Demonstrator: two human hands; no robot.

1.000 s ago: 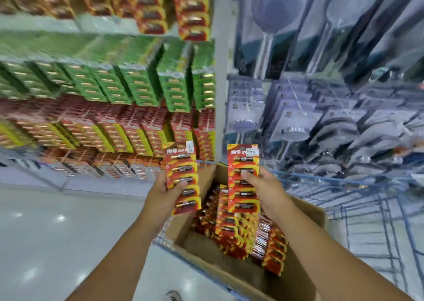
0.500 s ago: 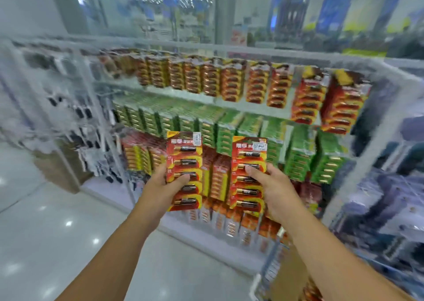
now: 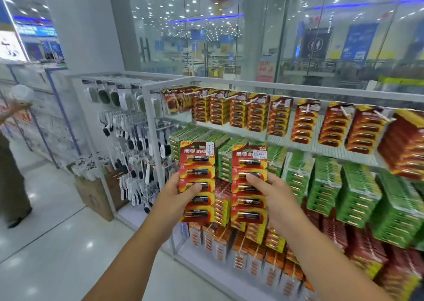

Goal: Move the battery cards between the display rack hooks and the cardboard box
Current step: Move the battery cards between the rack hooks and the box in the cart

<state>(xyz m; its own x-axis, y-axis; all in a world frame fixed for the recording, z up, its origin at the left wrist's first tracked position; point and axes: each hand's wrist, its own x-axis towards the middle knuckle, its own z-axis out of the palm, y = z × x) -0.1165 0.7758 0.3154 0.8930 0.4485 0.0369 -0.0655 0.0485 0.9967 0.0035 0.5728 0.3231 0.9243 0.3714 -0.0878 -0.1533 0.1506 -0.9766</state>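
i see two red battery cards held upright in front of the display rack (image 3: pixel 284 87), side by side and a little apart. the left card (image 3: pixel 197 181) sits just left of centre; my left hand (image 3: pixel 176 197) grips its lower half, thumb curled across the front. the right card (image 3: pixel 249 185) sits just right of centre, pinched by my right hand (image 3: pixel 273 195), thumb on the front, fingers behind. behind them, green packs (image 3: pixel 321 186) hang at 3 o'clock and more red cards (image 3: pixel 280 116) fill the top row of hooks at 1 o'clock. at 9 o'clock a person (image 3: pixel 9 174) stands on the shiny floor (image 3: pixel 57 243).
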